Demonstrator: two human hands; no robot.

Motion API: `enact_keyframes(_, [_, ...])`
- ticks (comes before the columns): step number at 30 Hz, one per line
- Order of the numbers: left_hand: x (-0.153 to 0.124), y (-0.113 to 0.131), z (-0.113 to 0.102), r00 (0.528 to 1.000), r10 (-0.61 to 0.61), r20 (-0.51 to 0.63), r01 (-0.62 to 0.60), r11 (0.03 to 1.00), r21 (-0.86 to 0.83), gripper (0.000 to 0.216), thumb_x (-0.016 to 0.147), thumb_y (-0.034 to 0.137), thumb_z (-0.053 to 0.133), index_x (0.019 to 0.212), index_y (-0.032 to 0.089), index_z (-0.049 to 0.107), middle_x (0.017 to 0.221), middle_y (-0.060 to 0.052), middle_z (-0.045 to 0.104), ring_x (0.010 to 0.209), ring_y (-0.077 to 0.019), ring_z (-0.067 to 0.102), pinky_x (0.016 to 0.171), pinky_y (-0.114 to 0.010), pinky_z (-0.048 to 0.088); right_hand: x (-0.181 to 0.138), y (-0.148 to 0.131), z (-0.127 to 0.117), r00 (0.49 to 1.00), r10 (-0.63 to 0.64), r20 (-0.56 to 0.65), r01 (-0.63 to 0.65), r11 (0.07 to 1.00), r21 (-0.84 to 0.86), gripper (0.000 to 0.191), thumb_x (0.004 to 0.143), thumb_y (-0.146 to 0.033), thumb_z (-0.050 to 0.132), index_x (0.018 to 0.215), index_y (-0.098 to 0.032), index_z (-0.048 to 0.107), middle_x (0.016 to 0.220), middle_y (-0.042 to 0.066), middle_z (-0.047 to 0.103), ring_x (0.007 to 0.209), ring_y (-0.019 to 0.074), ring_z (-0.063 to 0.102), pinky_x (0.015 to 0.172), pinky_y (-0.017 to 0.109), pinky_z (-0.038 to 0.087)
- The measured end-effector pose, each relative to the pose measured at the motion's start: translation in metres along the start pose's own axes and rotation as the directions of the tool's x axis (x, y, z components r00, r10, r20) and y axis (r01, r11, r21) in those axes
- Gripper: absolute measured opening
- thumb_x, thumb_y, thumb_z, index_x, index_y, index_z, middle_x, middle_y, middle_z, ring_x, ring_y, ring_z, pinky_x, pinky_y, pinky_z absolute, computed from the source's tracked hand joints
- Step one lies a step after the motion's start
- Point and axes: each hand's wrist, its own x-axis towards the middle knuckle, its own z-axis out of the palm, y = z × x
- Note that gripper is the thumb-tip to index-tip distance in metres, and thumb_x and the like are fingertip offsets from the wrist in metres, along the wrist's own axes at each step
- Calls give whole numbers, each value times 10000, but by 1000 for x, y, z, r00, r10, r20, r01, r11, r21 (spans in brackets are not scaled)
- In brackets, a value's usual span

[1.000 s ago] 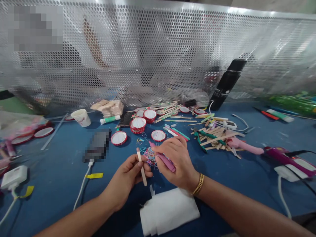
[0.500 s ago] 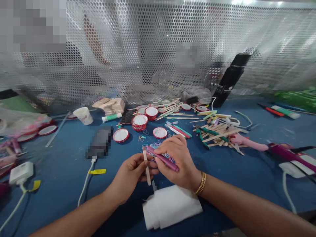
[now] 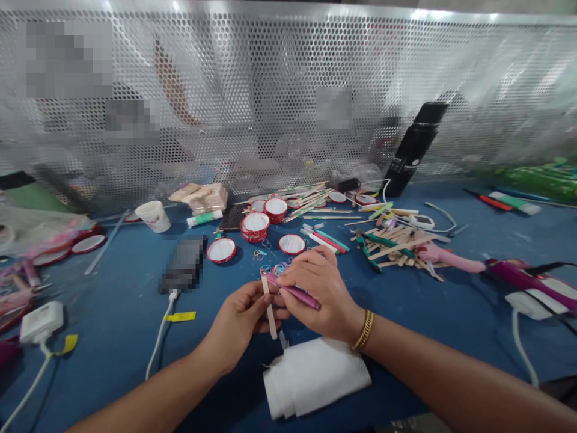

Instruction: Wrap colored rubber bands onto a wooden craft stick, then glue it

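While clamping a wooden stick [image 3: 272,323] in the left grip [image 3: 237,316] above the tabletop [image 3: 108,307], holding a pink pen [image 3: 303,296] in the closed right grip [image 3: 323,291]. Can see white lettering [image 3: 408,166] on the black bottle [image 3: 415,147], too small to read. Compared with one second ago, have brought the pen tip over to the stick's upper end.

Flat stick [image 3: 272,323]: matt wood. Pink pen [image 3: 305,297]: smooth plastic. Perforated panel [image 3: 279,72]: shiny metal. Bracelet [image 3: 366,330]: glossy metal. Tabletop [image 3: 112,319]: smooth.
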Motion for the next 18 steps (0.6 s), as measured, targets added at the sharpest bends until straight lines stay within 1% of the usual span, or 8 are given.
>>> enact_keyframes(3, [0,0,0,1000,-6,-11,6,1000,3,249,811,316,725,965,137,644,952,-93,757,766,-189,738,675,-275,601,1,1,-2,999,25,-21,-26,999,-31,47,848,-208,602,847,-240,637,814,-27,697,882,178,590,955,427,316])
enact_keyframes(6, [1,-1,0,1000,-12,-14,12,1000,3,241,820,305,714,978,137,647,938,-90,758,772,-190,739,675,-273,599,2,1,-2,999,19,-47,-20,999,-24,41,851,-214,610,856,-245,636,834,-26,704,888,179,592,957,427,322])
enact_keyframes(9, [1,-1,0,1000,-17,-3,17,1000,-1,260,820,308,714,1010,142,650,968,-98,759,775,-195,742,650,-264,594,1,2,0,1000,-25,-18,25,1000,7,50,857,-219,603,887,-246,632,843,-32,711,904,180,592,954,426,321])
enact_keyframes(12, [1,1,0,1000,-18,0,18,1000,-6,267,812,317,723,1000,143,649,983,-104,759,769,-198,742,646,-268,594,0,2,1,1000,-26,14,26,1000,6,62,860,-212,594,895,-246,632,837,-32,708,907,182,586,943,424,323])
enact_keyframes(16, [0,1,0,1000,-19,-22,18,1000,-14,249,802,308,731,969,140,649,954,-97,762,761,-191,738,669,-280,598,1,2,-1,1000,11,-23,-12,1000,-18,59,842,-196,609,862,-246,632,846,-24,706,895,182,585,946,432,321])
enact_keyframes(18, [1,0,0,1000,-19,-18,19,1000,-13,251,805,308,729,974,141,652,946,-95,762,761,-191,738,671,-279,597,1,2,-1,999,6,-31,-6,1000,-9,50,846,-205,612,868,-246,630,856,-24,709,898,181,587,943,431,325])
